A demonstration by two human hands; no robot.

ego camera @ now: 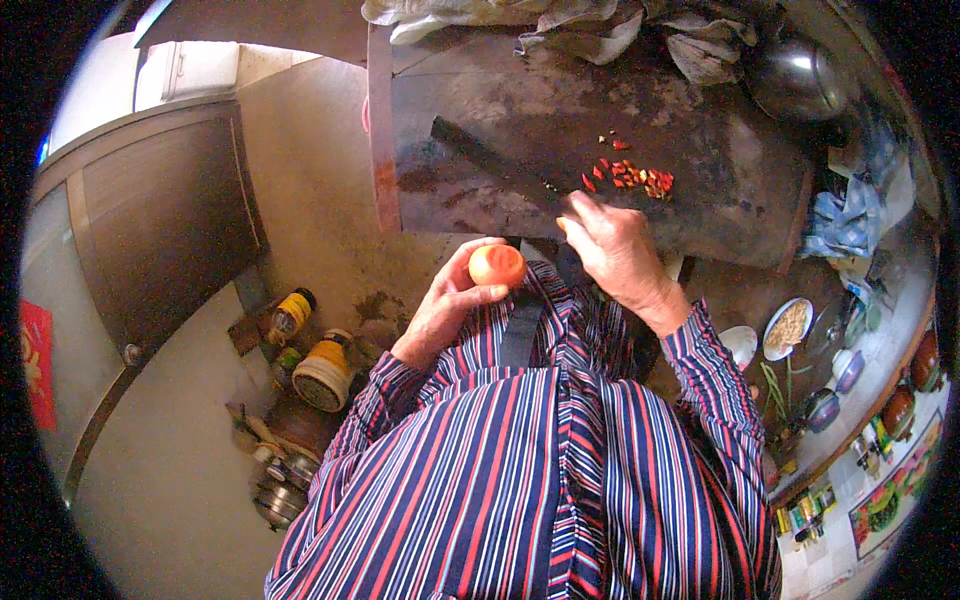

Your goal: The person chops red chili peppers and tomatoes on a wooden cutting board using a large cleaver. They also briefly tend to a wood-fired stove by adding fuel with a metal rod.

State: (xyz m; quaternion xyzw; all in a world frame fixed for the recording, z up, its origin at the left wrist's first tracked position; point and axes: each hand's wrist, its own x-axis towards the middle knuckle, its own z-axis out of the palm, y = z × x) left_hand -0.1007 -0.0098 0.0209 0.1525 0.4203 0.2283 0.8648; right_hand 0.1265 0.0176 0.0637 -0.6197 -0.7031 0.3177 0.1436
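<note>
My left hand holds a rounded orange vegetable, perhaps a carrot seen end-on, just in front of the table's near edge. Its upper face looks pared or cut. The fingers of my right hand are closed at the near end of a dark knife, which points up and left over the worn dark wooden table. My fingers hide the end that I grip, and the knife is blurred. Chopped red chillies lie on the tabletop beyond my right hand, with a few pale bits among them.
Crumpled cloths and a dark round pan or lid sit along the far side. At right are a bowl of pale food, green stalks and a blue checked cloth. Bottles and a metal pot stand at left.
</note>
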